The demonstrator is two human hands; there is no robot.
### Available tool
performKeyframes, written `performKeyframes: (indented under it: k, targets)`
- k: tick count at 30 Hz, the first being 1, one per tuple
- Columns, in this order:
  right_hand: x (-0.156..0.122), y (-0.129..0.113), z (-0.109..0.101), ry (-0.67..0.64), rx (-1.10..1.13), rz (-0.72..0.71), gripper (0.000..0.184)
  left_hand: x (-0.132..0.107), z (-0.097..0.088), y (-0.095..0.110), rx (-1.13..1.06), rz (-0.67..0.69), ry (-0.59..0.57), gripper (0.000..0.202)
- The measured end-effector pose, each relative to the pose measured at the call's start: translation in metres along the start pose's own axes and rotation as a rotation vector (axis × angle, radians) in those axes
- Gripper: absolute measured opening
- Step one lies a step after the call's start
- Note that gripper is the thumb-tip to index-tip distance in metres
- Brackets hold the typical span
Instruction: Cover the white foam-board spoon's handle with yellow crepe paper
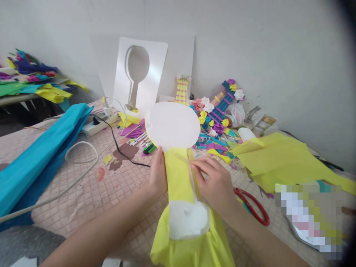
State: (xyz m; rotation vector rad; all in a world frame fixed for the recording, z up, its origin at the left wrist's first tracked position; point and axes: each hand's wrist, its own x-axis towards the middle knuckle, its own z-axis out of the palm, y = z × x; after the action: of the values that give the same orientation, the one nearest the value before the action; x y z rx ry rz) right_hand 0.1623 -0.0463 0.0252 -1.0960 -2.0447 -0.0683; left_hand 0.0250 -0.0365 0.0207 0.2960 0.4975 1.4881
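Note:
A white foam board cutout (172, 124) with a rounded head and a long neck stands in front of me. Yellow crepe paper (179, 178) covers its neck and hangs loosely around the lower end, where a white patch of board (189, 220) is bare. My left hand (158, 172) is closed on the left edge of the neck. At the right edge, my right hand (213, 180) is pinched around a thin, pale, stick-like thing (182, 158) lying over the yellow paper. A folded paper edge runs beside those fingers.
Red-handled scissors (258, 209) lie at right, near a yellow paper sheet (283, 157). Blue paper (47, 159), a white cable (80, 176) and a power strip (100, 125) are at left. Behind are markers (140, 139), a green cutter (149, 149), paper flowers (207, 115) and a board with a cutout hole (158, 55).

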Motion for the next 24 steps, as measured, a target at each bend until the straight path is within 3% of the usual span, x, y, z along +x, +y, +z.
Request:
performKeyframes:
  k: [4, 9, 15, 21, 24]
  targets:
    - [0.0, 0.004, -0.004, 0.015, 0.086, -0.014, 0.016, 0.002, -0.003, -0.001, 0.029, 0.032, -0.009, 0.037]
    - [-0.004, 0.006, -0.003, -0.094, 0.158, -0.037, 0.018, 0.0, 0.001, 0.0, -0.014, -0.058, -0.041, 0.039]
    - [-0.006, 0.009, -0.006, -0.02, 0.149, 0.022, 0.015, 0.0, 0.0, 0.002, -0.001, -0.106, -0.016, 0.04]
    - [-0.011, 0.009, -0.007, -0.116, 0.227, -0.069, 0.019, 0.002, -0.002, 0.0, -0.002, -0.111, -0.034, 0.042]
    - [-0.012, 0.015, -0.006, -0.11, 0.237, -0.05, 0.018, 0.003, -0.003, 0.0, 0.019, -0.124, -0.018, 0.042]
